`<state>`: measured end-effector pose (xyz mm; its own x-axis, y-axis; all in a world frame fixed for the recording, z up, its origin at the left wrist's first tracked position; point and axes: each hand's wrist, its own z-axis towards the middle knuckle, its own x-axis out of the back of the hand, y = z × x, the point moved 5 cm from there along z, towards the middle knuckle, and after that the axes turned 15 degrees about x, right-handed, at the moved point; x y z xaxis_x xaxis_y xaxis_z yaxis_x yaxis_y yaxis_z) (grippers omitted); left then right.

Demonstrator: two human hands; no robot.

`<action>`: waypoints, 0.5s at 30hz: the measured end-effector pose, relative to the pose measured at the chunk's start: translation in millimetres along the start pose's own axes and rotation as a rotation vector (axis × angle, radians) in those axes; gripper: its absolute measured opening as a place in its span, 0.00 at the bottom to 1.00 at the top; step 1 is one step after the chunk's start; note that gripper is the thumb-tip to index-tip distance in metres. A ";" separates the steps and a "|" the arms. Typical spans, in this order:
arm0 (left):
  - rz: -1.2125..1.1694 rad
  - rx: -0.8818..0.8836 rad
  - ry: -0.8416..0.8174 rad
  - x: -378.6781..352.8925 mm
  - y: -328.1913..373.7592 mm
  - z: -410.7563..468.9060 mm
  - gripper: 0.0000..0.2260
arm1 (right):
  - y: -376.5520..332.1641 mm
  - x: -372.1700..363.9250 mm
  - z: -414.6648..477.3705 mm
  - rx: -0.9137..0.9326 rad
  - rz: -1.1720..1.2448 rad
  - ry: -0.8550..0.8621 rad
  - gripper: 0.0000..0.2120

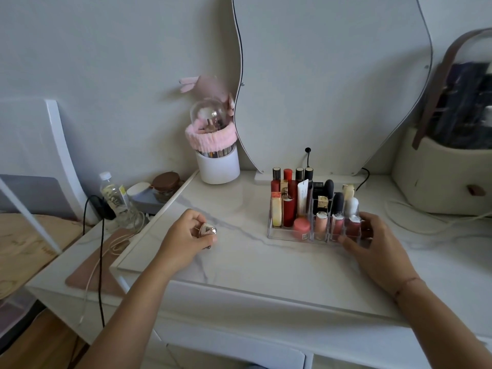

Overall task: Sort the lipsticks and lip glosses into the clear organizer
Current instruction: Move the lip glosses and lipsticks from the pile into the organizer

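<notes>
Both forearms are reaching in from 6 o'clock over the marble table (253,265). The left hand (183,237) is resting at about 8 o'clock on the tabletop, palm turned down. Its fingers are curling round a shiny heart-shaped case (208,230), with the thumb pressing it from the near side. The case is sitting low against the table, well apart from the organizer (282,234). The right hand (375,243) is lying at 4 o'clock and gripping the organizer's near right corner. Its thumb is running along the front wall and its fingers are wrapping round the right wall. The organizer is standing just right of the table's middle and is nearly full. In its near row, a pink jar (302,227) is sitting in the left bay, and three pink glosses (321,225) are standing upright in the small cells beside it. Behind the jar, red tubes (289,209) and a gold box (276,210) are filling the left bay. Dark-capped tubes (299,173) are rising at the far edge. In the right cells, black lipsticks (338,202) and a white tube (351,206) are leaning slightly. At 11 o'clock a white cup (218,167) is standing against the wall, wearing a pink headband (210,141) under a clear dome. A mirror (332,75) is leaning at 12 o'clock, and a basket (439,179) holding dark cloth is sitting at 2 o'clock. Off the table's left edge, at 9 o'clock, a bottle (114,195) is standing on a lower shelf.
</notes>
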<state>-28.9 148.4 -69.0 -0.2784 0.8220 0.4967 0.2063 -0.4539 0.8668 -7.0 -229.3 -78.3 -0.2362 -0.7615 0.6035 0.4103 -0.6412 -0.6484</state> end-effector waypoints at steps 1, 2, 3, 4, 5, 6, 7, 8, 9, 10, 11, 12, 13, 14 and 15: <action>-0.032 -0.015 -0.016 -2.6 7.2 -2.8 0.14 | -0.4 -0.1 0.1 0.001 -0.003 -0.002 0.29; -0.062 -0.036 -0.033 -6.1 15.8 -5.8 0.13 | -0.8 -0.1 0.3 0.001 -0.003 -0.003 0.29; -0.091 -0.057 -0.052 -10.0 25.7 -9.3 0.12 | -1.1 -0.1 0.7 0.000 -0.001 -0.002 0.29; -0.123 -0.082 -0.072 -15.1 36.1 -12.3 0.12 | -1.2 -0.4 0.9 0.001 0.001 -0.002 0.29; -0.144 -0.106 -0.091 -20.6 46.6 -15.0 0.12 | -1.5 -0.4 1.0 0.001 0.001 -0.001 0.29; -0.156 -0.133 -0.113 -27.4 56.8 -17.2 0.13 | -1.7 -0.2 0.9 -0.001 0.001 0.001 0.29; -0.156 -0.161 -0.133 -34.8 66.8 -19.7 0.14 | -2.0 0.1 0.7 -0.001 0.002 0.002 0.29; -0.150 -0.191 -0.148 -42.6 75.7 -21.7 0.14 | -2.2 0.3 0.6 -0.003 0.002 0.002 0.29; -0.130 -0.222 -0.153 -50.1 83.8 -23.9 0.14 | -2.5 0.6 0.4 -0.004 0.000 0.001 0.29; -0.109 -0.248 -0.153 -57.4 90.3 -25.6 0.14 | -2.7 0.8 0.3 -0.005 -0.002 0.001 0.29; -0.091 -0.267 -0.152 -64.4 95.8 -27.4 0.14 | -3.1 1.0 0.3 -0.004 -0.003 0.003 0.28; -0.078 -0.281 -0.150 -70.6 100.0 -28.8 0.14 | -3.1 1.3 0.3 -0.005 -0.002 0.005 0.28; -0.064 -0.293 -0.142 -75.9 103.6 -30.1 0.14 | -3.1 1.5 0.4 -0.007 -0.001 0.005 0.28; -0.053 -0.309 -0.126 -80.4 106.3 -30.9 0.14 | -2.7 1.3 0.5 -0.010 0.001 0.004 0.28; -0.040 -0.332 -0.102 -83.6 108.4 -31.6 0.14 | -2.5 1.2 0.6 -0.011 0.004 0.003 0.28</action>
<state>-13.0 19.6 -15.2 -0.1819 0.8639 0.4696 -0.1237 -0.4939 0.8607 -7.8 -228.6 -75.7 -0.2372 -0.7643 0.5996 0.4012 -0.6392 -0.6561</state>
